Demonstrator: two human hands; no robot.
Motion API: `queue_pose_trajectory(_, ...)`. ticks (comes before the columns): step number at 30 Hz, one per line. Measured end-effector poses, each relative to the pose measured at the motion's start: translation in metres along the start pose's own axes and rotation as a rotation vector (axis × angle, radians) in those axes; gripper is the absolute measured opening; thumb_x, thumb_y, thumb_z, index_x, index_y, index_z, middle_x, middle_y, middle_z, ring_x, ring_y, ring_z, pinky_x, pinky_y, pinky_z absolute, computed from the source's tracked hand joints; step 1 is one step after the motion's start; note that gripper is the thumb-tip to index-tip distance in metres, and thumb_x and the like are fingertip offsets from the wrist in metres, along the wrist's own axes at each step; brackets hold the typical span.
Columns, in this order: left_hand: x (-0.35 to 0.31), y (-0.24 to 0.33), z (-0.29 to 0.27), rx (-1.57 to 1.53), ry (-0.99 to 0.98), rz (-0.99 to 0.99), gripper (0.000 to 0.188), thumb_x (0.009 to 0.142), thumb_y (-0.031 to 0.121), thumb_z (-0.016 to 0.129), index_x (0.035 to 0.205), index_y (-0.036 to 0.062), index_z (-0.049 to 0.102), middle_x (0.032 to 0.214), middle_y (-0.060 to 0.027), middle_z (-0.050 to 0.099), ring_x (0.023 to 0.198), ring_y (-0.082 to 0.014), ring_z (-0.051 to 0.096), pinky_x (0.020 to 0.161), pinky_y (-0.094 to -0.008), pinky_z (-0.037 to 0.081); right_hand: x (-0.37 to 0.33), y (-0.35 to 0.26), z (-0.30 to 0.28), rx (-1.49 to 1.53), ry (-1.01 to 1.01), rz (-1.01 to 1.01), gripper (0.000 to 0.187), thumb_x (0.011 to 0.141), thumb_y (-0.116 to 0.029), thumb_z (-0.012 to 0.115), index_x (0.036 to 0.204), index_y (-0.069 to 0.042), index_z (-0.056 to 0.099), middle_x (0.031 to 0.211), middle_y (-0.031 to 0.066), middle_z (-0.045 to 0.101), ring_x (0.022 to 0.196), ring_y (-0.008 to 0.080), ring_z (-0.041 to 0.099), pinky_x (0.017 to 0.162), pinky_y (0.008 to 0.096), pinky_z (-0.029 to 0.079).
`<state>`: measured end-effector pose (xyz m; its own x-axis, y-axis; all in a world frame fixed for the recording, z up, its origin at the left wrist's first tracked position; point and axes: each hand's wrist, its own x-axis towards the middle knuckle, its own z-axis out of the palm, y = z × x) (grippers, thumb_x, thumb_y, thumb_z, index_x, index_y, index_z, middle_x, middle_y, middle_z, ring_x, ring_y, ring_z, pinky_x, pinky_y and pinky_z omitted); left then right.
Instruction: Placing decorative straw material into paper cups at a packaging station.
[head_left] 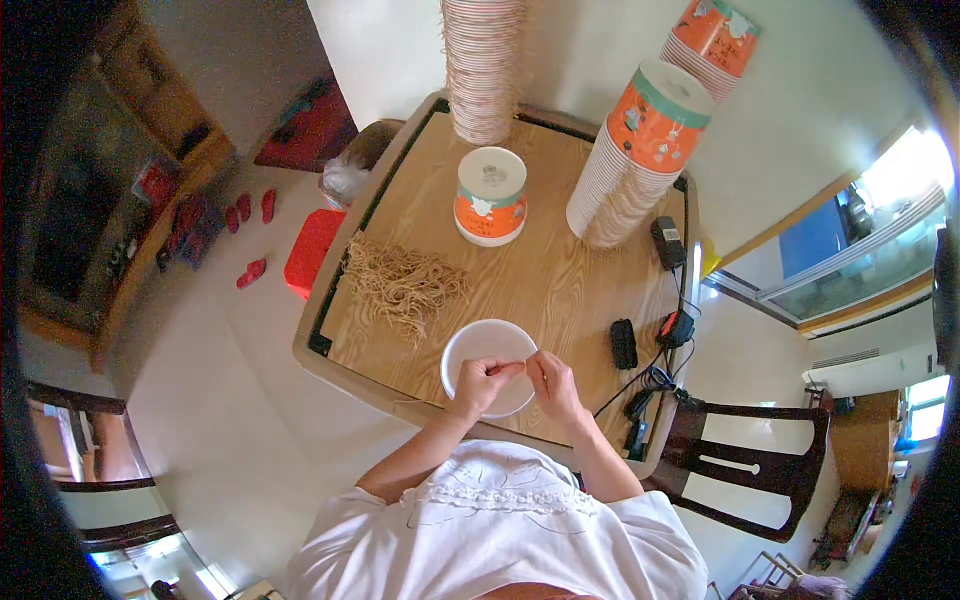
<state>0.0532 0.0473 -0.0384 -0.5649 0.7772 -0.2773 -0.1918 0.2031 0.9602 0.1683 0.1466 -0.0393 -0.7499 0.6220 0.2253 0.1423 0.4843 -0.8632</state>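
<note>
In front of me on the table stands a white-lined round paper bucket (490,342), its open mouth facing up. My left hand (484,385) is over its near part, thumb and fingers pinched together. At the right side of the rim, my right hand (554,384) is also closed in a pinch, fingertips almost meeting the left ones. What lies between the fingers is too small to make out. A loose heap of tan paper cords (405,285) lies beyond the bucket to the left. Farther back, an orange and green printed bucket (491,196) sits upside down.
A tall stack of nested buckets (482,70) rises at the table's back left. Another stack (625,170) leans at the back right. Black adapters and cables (655,378) lie along the right edge. A dark wooden chair (750,465) and a red stool (312,250) flank the table.
</note>
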Motion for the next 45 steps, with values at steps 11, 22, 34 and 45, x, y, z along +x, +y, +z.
queue_pose_trajectory(11,0.052,-0.048,0.007,0.182,0.165,0.034,0.017,0.073,0.015,0.066,0.077,-0.0013,0.065,0.065,-0.0029,0.062,0.061,-0.0068,0.055,0.055,-0.0221,0.043,0.028,0.072,0.004,0.139,0.063,0.307,0.016,0.086,-0.014,0.049,0.092,-0.003,0.059,0.073,0.0067,0.058,0.065,0.0114,0.052,0.058,0.0265,0.043)
queue_pose_trajectory(22,0.074,-0.077,0.014,0.133,0.180,0.031,0.016,0.073,0.017,0.067,0.078,0.0012,0.065,0.071,-0.0033,0.062,0.064,-0.0106,0.055,0.060,-0.0248,0.043,0.030,0.093,0.014,0.317,-0.042,0.396,0.016,0.083,-0.009,0.052,0.093,-0.003,0.062,0.084,0.0059,0.063,0.072,0.0118,0.057,0.062,0.0255,0.047)
queue_pose_trajectory(34,0.034,-0.015,-0.004,-0.390,-0.113,-0.342,0.009,0.076,0.016,0.062,0.079,0.0074,0.062,0.057,0.0055,0.049,0.044,-0.0020,0.040,0.038,-0.0161,0.024,0.030,0.033,-0.010,0.374,-0.141,0.191,0.023,0.074,0.001,0.064,0.096,-0.003,0.061,0.081,0.0033,0.059,0.080,0.0106,0.054,0.069,0.0230,0.044)
queue_pose_trajectory(45,0.033,-0.020,0.010,-0.089,0.096,0.183,0.011,0.078,0.012,0.062,0.084,0.0032,0.065,0.068,0.0005,0.062,0.056,-0.0036,0.052,0.051,-0.0184,0.041,0.028,0.040,0.000,0.149,-0.060,0.136,0.010,0.080,-0.010,0.059,0.081,0.000,0.058,0.075,0.0083,0.059,0.071,0.0133,0.055,0.063,0.0271,0.044)
